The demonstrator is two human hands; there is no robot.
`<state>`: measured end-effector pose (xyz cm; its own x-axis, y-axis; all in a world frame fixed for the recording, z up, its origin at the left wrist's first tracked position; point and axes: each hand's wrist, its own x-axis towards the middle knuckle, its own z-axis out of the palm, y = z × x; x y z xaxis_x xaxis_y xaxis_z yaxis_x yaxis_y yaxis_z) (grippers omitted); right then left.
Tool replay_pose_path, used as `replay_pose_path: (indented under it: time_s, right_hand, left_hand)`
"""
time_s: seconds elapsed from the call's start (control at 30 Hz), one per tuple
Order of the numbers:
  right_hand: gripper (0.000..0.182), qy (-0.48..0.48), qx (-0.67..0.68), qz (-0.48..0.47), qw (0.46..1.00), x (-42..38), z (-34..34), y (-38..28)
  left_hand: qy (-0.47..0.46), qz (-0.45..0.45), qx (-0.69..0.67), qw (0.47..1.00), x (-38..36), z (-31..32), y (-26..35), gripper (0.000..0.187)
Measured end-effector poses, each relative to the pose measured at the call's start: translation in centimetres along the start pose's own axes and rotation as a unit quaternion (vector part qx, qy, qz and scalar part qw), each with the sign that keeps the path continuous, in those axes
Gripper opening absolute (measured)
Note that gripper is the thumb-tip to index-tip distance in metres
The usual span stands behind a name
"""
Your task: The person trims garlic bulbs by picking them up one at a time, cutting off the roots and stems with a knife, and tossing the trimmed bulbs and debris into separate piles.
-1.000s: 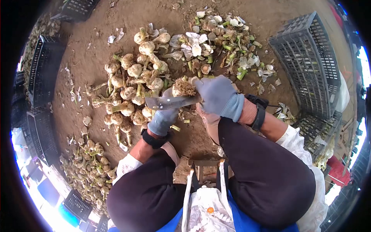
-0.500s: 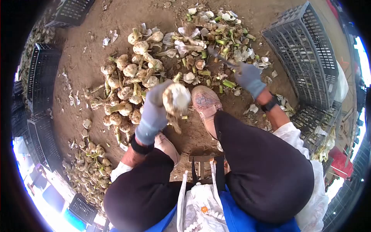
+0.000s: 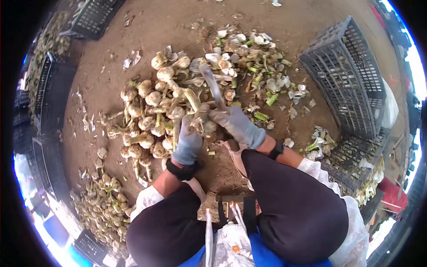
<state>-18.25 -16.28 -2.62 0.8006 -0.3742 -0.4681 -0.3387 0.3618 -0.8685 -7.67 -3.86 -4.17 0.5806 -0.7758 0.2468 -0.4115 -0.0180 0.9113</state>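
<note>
Both my hands wear grey-blue gloves and meet above the ground in front of my shoes. My left hand [image 3: 187, 142] is closed around a garlic bulb [image 3: 205, 124], its thick stem pointing up and away; fingers cover part of the bulb. In my right hand [image 3: 238, 124] is a knife [image 3: 211, 84], blade pointing up and slightly left, its handle mostly hidden by the glove. The right fingers touch or nearly touch the bulb. Just beyond and left lies a pile of garlic bulbs with stems [image 3: 149, 115].
Cut stems and peelings [image 3: 262, 66] lie heaped ahead to the right. A black plastic crate [image 3: 342, 75] stands tilted at right, with another crate [image 3: 356, 160] below it. More crates [image 3: 53, 93] line the left side. A second garlic pile [image 3: 100, 204] sits lower left.
My right hand has swung left with the knife, from over the peelings to beside the bulb. My left hand has turned the bulb, so its stem now points away from me.
</note>
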Motion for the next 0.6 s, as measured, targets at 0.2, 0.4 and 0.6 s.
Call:
replay_pose_path:
  time_s: [0.2, 0.4, 0.6]
  right_hand:
    - [0.029, 0.058, -0.43, -0.136, 0.891, -1.8, -2.4, -4.0]
    - [0.021, 0.011, -0.62, -0.037, 0.783, 0.9, -8.9, 0.9]
    - [0.027, 0.11, -0.457, -0.077, 0.879, 4.2, -6.8, -3.6]
  left_hand:
    - [-0.095, -0.328, -0.189, 0.921, 1.1, -2.1, -1.1, 0.026]
    - [0.063, 0.078, 0.132, 0.986, 2.8, -5.1, 1.2, 0.021]
    - [0.234, -0.123, 0.35, 0.899, -5.7, -23.3, -0.5, 0.026]
